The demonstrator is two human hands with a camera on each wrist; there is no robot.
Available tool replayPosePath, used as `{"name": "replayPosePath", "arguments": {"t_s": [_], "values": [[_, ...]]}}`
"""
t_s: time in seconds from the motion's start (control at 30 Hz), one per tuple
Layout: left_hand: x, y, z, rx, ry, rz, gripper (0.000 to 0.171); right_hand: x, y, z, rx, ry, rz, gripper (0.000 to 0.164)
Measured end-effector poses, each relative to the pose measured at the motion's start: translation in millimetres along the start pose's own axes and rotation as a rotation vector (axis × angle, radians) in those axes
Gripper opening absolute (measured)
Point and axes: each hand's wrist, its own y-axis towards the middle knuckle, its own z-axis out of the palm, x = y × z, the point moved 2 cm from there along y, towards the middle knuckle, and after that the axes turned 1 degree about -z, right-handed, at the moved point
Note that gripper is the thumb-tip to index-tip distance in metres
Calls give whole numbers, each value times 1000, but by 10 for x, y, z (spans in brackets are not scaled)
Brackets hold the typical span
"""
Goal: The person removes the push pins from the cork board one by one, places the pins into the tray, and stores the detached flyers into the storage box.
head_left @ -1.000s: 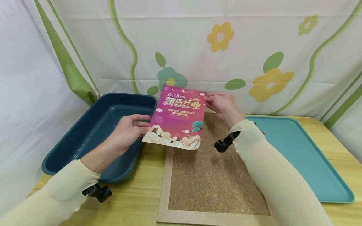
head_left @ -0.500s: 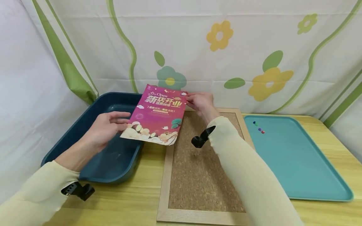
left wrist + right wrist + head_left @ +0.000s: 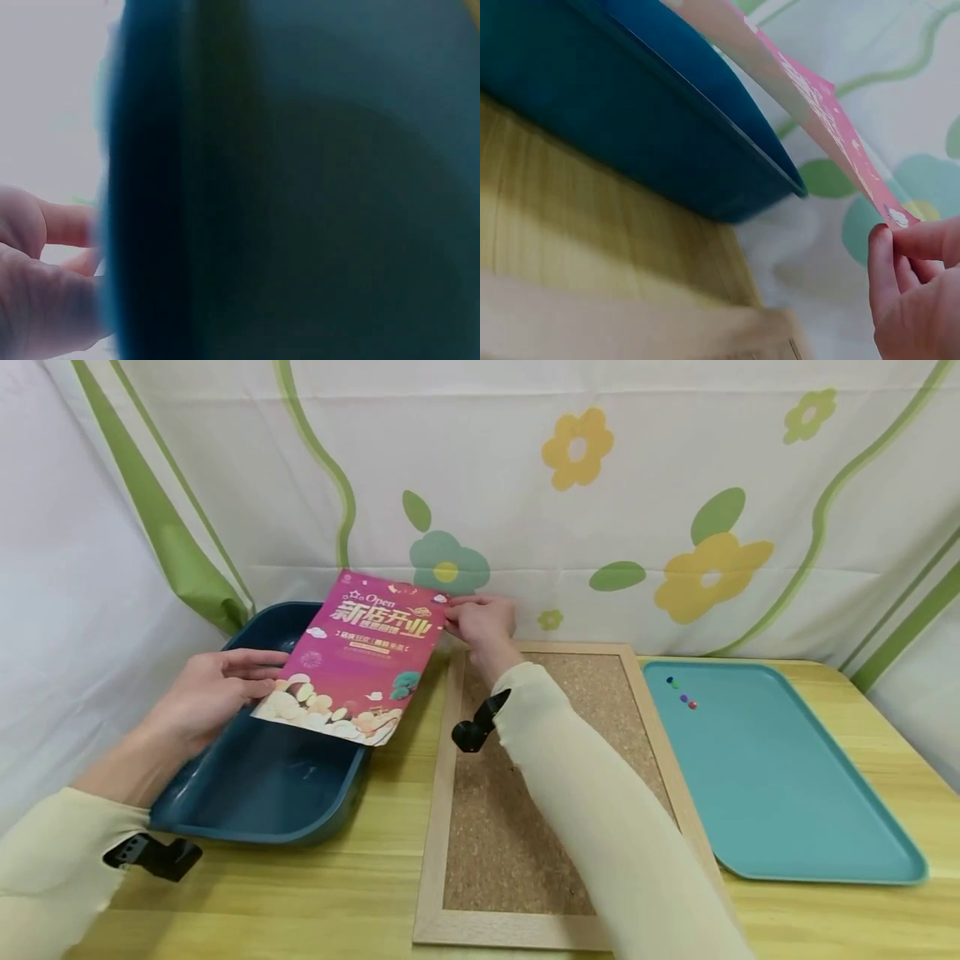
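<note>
A purple-pink poster [image 3: 360,652] with gold lettering is held tilted over the dark blue basin [image 3: 277,793] in the head view. My right hand [image 3: 480,622] pinches its upper right corner between thumb and fingers; the right wrist view shows that pinch [image 3: 915,270] close up and the poster's pale back. At the poster's lower left edge, my left hand [image 3: 217,693] grips the sheet between thumb and fingers. In the left wrist view the basin wall [image 3: 150,187] blocks most of the picture, and only part of the left hand [image 3: 45,292] shows.
A cork board [image 3: 525,827] in a wooden frame lies on the wooden table [image 3: 352,893], under my right forearm. To its right is a teal tray [image 3: 795,777] with several small coloured pins [image 3: 684,698]. A flowered white curtain [image 3: 525,468] hangs behind.
Both hands have carried the poster leftward, from partly above the cork board to above the basin. My right forearm has come off the tray, so the pins now show.
</note>
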Motion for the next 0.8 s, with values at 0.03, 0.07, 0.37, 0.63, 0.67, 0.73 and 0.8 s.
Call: {"name": "replayPosePath", "arguments": {"t_s": [0.03,0.07,0.37,0.63,0.67,0.73,0.8], "values": [[30,5,-45,-4,1,1,56,-1,-20,59,-20,-7,-6,14],[59,10,-88,-9,4,2,55,-5,-37,113,-37,-17,-11,12],[318,-4,-349,-35,68,-19,54,-130,-188,483,-62,-133,-55,7],[465,-30,-345,-61,127,-35,49,-260,-327,686,-60,-474,-276,9],[476,-32,-330,-62,134,-39,48,-272,-349,702,-51,-508,-308,10],[492,-37,-300,-62,153,-41,47,-295,-392,734,-29,-580,-372,11],[503,-43,-274,-66,170,-37,45,-316,-435,765,-5,-660,-428,11]]}}
